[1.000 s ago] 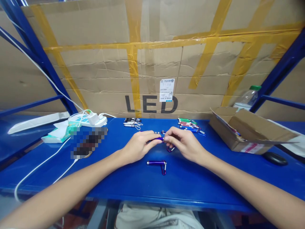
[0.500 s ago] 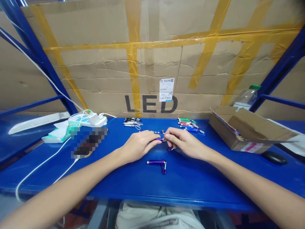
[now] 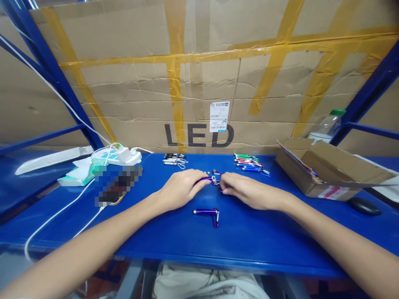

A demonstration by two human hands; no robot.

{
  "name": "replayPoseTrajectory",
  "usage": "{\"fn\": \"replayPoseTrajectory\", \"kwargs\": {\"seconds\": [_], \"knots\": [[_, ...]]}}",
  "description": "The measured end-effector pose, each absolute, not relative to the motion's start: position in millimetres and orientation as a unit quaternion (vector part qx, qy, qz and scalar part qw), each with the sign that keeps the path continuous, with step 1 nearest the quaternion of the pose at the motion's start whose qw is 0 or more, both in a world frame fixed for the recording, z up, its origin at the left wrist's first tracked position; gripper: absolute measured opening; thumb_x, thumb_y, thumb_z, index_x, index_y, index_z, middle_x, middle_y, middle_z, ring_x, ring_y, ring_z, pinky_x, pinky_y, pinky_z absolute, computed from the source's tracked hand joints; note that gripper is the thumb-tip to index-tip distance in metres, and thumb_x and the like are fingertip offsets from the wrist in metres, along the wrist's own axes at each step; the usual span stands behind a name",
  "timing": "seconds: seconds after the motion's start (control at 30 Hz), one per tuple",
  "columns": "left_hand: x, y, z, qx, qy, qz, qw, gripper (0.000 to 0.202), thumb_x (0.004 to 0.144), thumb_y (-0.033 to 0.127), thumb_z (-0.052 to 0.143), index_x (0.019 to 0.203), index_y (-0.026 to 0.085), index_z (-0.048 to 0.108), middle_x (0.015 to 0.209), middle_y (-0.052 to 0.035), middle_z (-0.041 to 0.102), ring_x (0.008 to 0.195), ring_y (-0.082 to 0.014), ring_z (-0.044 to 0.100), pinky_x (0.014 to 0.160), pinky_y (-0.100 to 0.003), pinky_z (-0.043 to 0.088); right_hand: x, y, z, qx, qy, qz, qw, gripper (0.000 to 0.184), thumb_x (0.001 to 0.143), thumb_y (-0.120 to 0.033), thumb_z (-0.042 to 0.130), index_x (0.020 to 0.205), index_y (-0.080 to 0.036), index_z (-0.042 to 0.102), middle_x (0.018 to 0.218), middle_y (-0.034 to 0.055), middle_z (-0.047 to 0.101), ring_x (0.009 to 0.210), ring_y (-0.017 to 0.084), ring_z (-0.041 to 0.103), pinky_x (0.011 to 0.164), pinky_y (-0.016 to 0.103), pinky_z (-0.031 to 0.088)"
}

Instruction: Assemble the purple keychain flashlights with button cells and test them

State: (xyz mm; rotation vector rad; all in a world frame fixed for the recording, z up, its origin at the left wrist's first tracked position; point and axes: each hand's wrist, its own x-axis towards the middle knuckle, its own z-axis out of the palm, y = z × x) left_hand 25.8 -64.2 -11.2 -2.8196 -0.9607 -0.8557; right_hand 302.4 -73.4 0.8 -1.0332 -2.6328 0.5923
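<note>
My left hand (image 3: 183,187) is closed around a small purple penlight (image 3: 208,178), whose silver end points right. At that end my right hand (image 3: 241,189) has its fingers curled together, low over the table. A bit of a purple carabiner clip (image 3: 221,191) shows at its fingertips; the rest is hidden. Just behind the hands lie tiny silver discs (image 3: 207,172) and another small purple and silver piece (image 3: 216,171), partly covered by the right hand. Nearer to me, a second purple penlight (image 3: 205,212) rests on the table with its carabiner attached.
Black and silver penlights (image 3: 174,160) lie back left, green, red and blue ones (image 3: 249,162) back right. An open cardboard box (image 3: 327,191) and a black mouse (image 3: 364,206) sit at right. At left are a blurred-out phone (image 3: 120,187), white cables and a power strip (image 3: 134,157).
My right hand has shifted slightly right and turned palm down, uncovering the silver end of the held penlight. My left hand keeps its hold. The whole view has shifted slightly.
</note>
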Motion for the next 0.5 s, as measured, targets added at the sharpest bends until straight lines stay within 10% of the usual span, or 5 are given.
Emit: {"fn": "replayPoseTrajectory", "kwargs": {"seconds": [0.5], "knots": [[25.9,-66.1,-10.0,-0.915,-0.304,-0.265,0.017,0.030,0.113,0.038,0.052,0.123,0.021,0.075,0.121,-0.0073,0.082,0.112,-0.0261,0.078,0.097,-0.037,0.063,290.2,-76.8,2.5,-0.342,-0.860,0.285,0.250,0.033,0.113,-0.045,0.044,0.096,-0.023,0.061,0.090,0.0046,0.070,0.079,0.020,0.064,0.074,0.033,0.051]]}}
